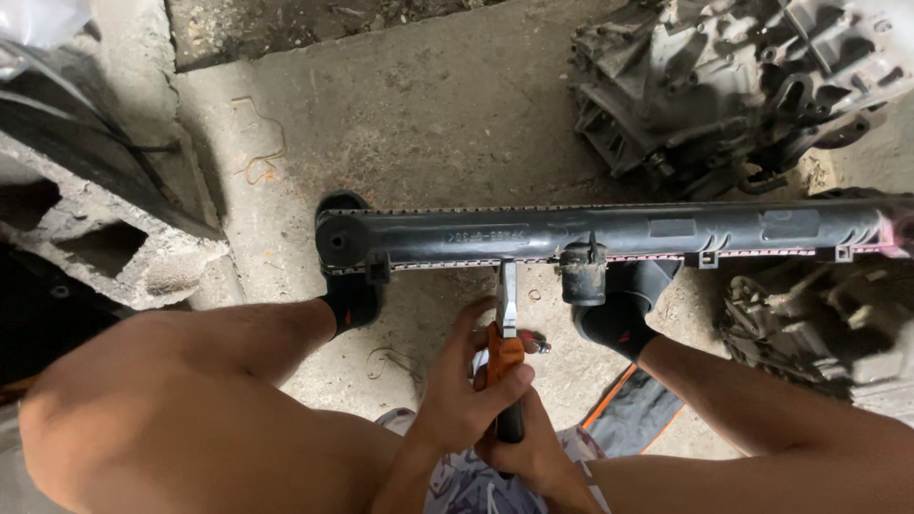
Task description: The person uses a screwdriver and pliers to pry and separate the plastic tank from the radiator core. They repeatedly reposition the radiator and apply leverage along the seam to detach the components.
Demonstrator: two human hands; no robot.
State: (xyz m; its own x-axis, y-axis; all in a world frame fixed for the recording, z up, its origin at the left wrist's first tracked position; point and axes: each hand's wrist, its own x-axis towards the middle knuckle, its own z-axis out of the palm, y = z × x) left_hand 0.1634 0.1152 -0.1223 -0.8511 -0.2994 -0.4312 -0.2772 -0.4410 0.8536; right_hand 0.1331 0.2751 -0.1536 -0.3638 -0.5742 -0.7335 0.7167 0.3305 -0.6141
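A: State the grip of each hand.

B: The left hand point(464, 385) is clenched around the orange handle of the pliers point(505, 357), thumb laid across its front. The right hand point(535, 455) sits lower and is closed on the dark lower end of the same handle. Neither grip is released.

A: Where does the tool make contact?

B: The grey metal nose of the pliers points upward and meets the lower edge of the radiator point(609, 233), just left of a short round black neck point(582, 274). Whether the nose is pinching the edge cannot be told.

A: Describe the radiator.

B: It is a long black plastic tank, smooth and slightly glossy, lying crosswise on the concrete floor point(419, 114). A crimped metal strip with small teeth runs along its edges. One end is a round open port at the left.

A: How is it braced?

B: Both feet, in black socks point(354, 300), press against its near side.

A: Surroundings?

B: A rough hollow concrete block point(95, 238) lies at the left. A grey cast-metal gearbox housing point(733, 76), ribbed and grimy, lies at the upper right.
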